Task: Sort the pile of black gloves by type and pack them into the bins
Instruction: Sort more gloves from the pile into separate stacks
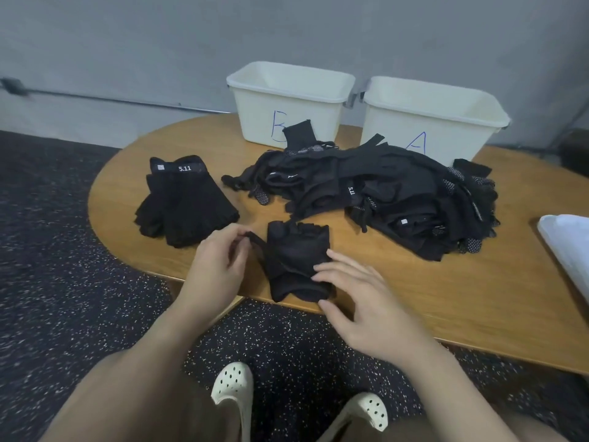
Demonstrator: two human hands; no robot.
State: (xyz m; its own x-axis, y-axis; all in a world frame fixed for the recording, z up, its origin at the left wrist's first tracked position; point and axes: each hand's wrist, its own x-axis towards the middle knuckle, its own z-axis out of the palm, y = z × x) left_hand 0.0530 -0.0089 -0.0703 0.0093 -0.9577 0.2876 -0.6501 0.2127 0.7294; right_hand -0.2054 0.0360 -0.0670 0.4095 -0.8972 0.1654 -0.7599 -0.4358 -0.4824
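Note:
A small stack of black fingerless gloves point(294, 260) lies at the table's near edge. My left hand point(216, 269) pinches a thin strap that sticks out from its left side. My right hand point(357, 298) rests on the stack's right side with fingers spread and nearly straight. A big pile of mixed black gloves point(382, 193) covers the middle of the table, some with white grip dots. A separate neat stack of black gloves with a "5.11" cuff label point(183, 202) sits at the left. Two white bins stand behind, one marked B point(287, 90) and one marked A point(436, 103).
The wooden oval table point(446, 298) ends close to my knees; dark speckled floor lies below and to the left. A white object point(567, 250) sits at the table's right edge. A grey wall stands behind the bins. My two pale shoes show at the bottom.

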